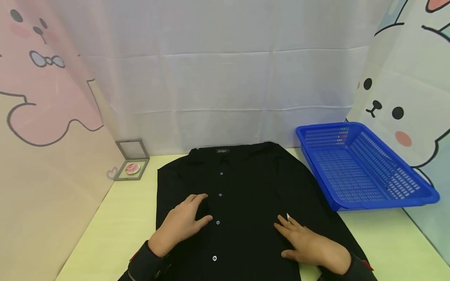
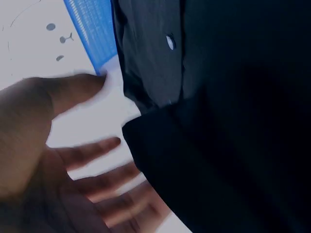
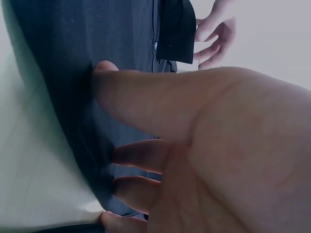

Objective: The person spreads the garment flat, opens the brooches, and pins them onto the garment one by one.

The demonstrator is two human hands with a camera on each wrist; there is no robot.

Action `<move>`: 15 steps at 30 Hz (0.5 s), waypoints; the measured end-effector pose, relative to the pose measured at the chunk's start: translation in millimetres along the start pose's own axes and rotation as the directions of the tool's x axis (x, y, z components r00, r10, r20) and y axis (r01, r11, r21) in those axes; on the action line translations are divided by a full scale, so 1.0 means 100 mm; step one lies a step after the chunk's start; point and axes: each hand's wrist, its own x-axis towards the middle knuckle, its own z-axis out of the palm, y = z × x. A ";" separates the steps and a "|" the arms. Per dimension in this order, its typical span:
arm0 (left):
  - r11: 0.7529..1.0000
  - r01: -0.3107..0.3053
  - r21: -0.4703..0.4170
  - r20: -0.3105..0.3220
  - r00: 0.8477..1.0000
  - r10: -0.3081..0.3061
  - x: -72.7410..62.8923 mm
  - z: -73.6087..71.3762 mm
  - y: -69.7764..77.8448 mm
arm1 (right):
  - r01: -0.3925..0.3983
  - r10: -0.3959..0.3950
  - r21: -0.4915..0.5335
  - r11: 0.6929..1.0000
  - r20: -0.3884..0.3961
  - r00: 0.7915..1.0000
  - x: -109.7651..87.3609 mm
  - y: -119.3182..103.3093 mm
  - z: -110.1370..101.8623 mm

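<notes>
A black button-up shirt (image 1: 246,183) lies front side up, its collar at the far end and a row of pale buttons down the middle. My left hand (image 1: 181,222) is over its left half, thumb and fingers apart, holding nothing. In the left wrist view, the fingers of that hand (image 2: 53,141) spread beside a straight black cloth edge (image 2: 160,141). Over the right side of the shirt, my right hand (image 1: 309,244) has its fingers stretched out. The right wrist view shows the thumb and fingertips of this hand (image 3: 209,141) right at the dark cloth (image 3: 73,73).
A blue plastic basket (image 1: 386,204) stands at the right, close to the shirt's shoulder. At the far left, an open grey-framed case (image 1: 131,179) holds a small pink round thing (image 1: 132,168). Printed curtains surround the pale yellow-green table (image 1: 112,226) on three sides.
</notes>
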 end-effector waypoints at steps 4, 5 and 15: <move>0.997 -0.031 0.077 -0.067 0.997 0.036 0.09 0.06 0.06 | -0.014 0.014 0.009 1.000 0.006 1.000 -0.03 -0.08 -0.04; 0.996 -0.037 0.083 -0.074 0.996 0.044 0.10 0.08 0.07 | -0.020 0.020 0.010 1.000 0.008 1.000 -0.04 -0.10 -0.05; 1.000 -0.014 -0.008 0.035 0.999 0.015 0.15 -0.30 0.01 | -0.019 0.019 0.010 1.000 0.013 1.000 -0.03 -0.07 -0.04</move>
